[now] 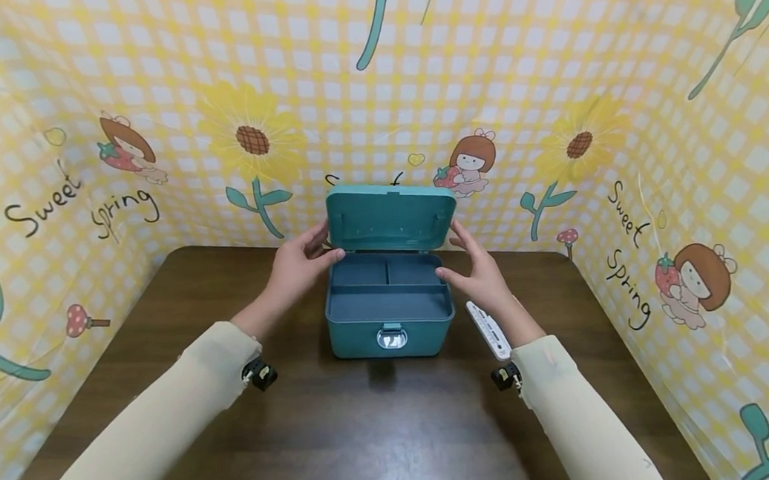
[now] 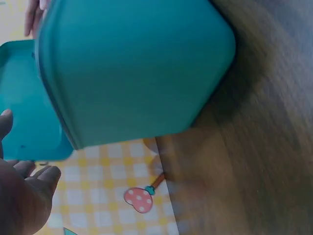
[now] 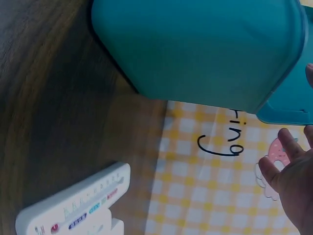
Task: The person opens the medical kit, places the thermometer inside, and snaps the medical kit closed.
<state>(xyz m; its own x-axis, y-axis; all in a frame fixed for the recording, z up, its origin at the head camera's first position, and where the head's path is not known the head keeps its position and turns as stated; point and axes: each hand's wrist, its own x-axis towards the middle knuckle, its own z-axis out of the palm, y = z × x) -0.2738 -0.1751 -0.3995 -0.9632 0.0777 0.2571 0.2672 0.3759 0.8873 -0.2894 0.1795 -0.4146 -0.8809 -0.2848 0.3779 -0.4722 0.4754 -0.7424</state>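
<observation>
A teal storage box point(image 1: 386, 340) stands on the table with its hinged lid point(image 1: 392, 217) raised. Inside sits a grey-blue tray point(image 1: 389, 303), split into a long front section and two smaller back ones. At the lid's left edge is my left hand point(image 1: 300, 262), fingers loosely extended and thumb near the box's rim. My right hand point(image 1: 481, 274) is spread at the lid's right edge, thumb over the tray's right side. Both wrist views show relaxed fingers beside the lid, and the box's teal side wall point(image 2: 137, 73).
A white thermometer-like piece with a printed scale point(image 3: 83, 198) lies on the brown wooden table point(image 1: 385, 433), right of the box and beside my right forearm. Yellow checked cloth point(image 1: 348, 108) with flower prints hangs behind and along both sides.
</observation>
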